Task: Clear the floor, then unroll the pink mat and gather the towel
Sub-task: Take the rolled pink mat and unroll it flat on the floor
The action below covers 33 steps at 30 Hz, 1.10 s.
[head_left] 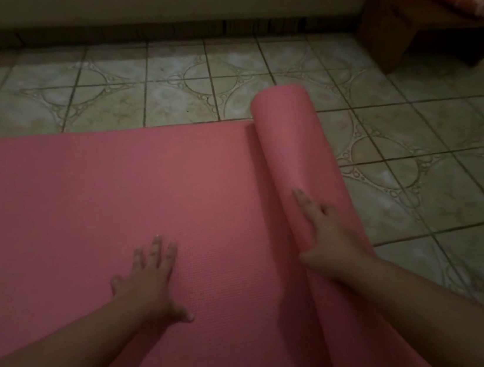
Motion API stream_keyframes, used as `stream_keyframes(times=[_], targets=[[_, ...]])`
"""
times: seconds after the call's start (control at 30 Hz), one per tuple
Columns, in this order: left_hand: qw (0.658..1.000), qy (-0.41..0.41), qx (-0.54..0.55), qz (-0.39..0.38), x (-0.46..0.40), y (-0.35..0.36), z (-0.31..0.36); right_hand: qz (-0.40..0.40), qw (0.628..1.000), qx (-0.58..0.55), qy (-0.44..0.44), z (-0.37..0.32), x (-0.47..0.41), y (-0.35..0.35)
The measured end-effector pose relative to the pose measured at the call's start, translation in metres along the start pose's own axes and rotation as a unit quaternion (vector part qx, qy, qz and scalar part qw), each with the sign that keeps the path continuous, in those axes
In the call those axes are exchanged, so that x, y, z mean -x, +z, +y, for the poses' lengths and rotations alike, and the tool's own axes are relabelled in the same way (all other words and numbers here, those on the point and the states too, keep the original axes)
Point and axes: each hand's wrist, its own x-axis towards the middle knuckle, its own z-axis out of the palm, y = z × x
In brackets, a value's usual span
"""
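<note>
The soft, light mat (113, 200) is being pinned by the flat, open left hand (151, 275); its roll (291, 146) is being pressed by the open right hand (327, 233), best pushed mid-length.

— What's in the roll's (294, 148) way?
— Bare floor tiles (418, 178) to its right.
— Anything beyond?
— A wooden bench (392, 25) far right, a wall (149, 4) along the back, both well apart.
</note>
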Motion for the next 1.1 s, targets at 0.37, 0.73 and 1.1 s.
stream_keyframes(times=[0.37,0.73,1.1], targets=[[1.000,-0.018,0.013,-0.004,0.003,-0.002,-0.018,0.019,0.997,-0.070,0.016,0.036,0.010,-0.051],[0.997,0.006,0.073,-0.027,-0.001,-0.007,0.048,0.062,0.984,0.036,0.165,0.079,0.010,-0.041],[0.996,-0.010,0.086,-0.004,0.002,-0.001,0.037,0.046,0.994,0.007,0.095,0.060,0.011,-0.046]])
